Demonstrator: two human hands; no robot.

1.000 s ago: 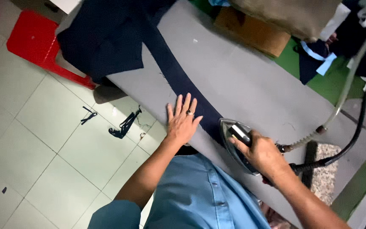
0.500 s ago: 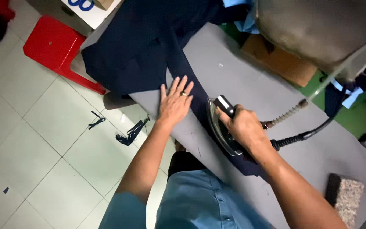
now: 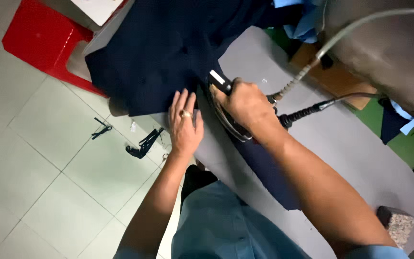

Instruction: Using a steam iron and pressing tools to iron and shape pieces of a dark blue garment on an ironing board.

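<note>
The iron sits on the dark blue garment spread across the grey ironing table, with the right hand closed around its handle and a hose and a black cord running off from the iron toward the table's far side. Just beside the iron, the left hand lies open and flat, fingers together, pressing the garment's edge against the table. Beyond the table's near edge, a red stool and black fabric scraps rest on the tiled floor.
</note>
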